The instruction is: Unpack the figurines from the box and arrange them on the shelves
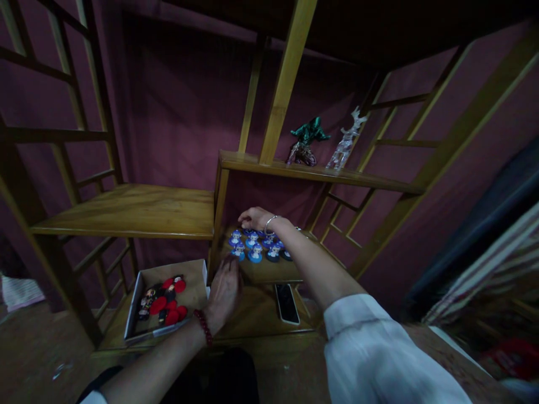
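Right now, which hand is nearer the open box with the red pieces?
Left. The left hand is just beyond the right edge of the open box; the right hand is farther off, at the back of the blue figurines.

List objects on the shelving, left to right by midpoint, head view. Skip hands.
Open box → cluster of blue-based figurines → phone → statuette with green top → clear, glassy statuette. Figures inside the box left out: they overlap it.
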A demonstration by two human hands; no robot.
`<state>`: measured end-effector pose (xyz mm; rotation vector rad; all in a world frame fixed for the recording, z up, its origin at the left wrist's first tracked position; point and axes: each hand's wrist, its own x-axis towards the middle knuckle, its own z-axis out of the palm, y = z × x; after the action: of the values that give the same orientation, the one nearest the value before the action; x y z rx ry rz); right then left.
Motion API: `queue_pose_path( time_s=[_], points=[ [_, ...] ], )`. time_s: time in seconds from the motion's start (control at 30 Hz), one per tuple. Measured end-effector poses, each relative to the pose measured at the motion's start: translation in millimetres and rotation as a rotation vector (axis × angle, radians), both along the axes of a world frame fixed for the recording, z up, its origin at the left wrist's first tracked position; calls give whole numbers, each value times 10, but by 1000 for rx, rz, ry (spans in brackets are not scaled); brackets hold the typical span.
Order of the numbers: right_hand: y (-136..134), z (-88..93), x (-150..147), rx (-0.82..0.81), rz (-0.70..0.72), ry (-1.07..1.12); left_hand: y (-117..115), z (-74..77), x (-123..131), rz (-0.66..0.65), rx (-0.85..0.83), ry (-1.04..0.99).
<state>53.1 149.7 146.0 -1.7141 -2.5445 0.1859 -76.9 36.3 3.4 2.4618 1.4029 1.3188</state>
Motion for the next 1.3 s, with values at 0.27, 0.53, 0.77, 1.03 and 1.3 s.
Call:
queue_pose_path(
  time_s=[0.27, 0.53, 0.77, 1.03, 1.3],
  points=[
    [-427, 100, -1, 174, 27, 296, -115, -19, -56, -63, 48, -48],
    [-1361, -404, -305, -103, 236, 818, -504, -62, -423, -270, 132, 14],
    [-1787, -916, -573, -145, 204, 740, -577, -513, -758, -222, 94, 117],
    [-1883, -1611, -1031, -139, 225, 779, -710, -876, -1169, -118, -376, 199],
    [-1927, -1896, -1407, -160, 122, 829, -770, -836, -1448, -13, -630, 252]
  ],
)
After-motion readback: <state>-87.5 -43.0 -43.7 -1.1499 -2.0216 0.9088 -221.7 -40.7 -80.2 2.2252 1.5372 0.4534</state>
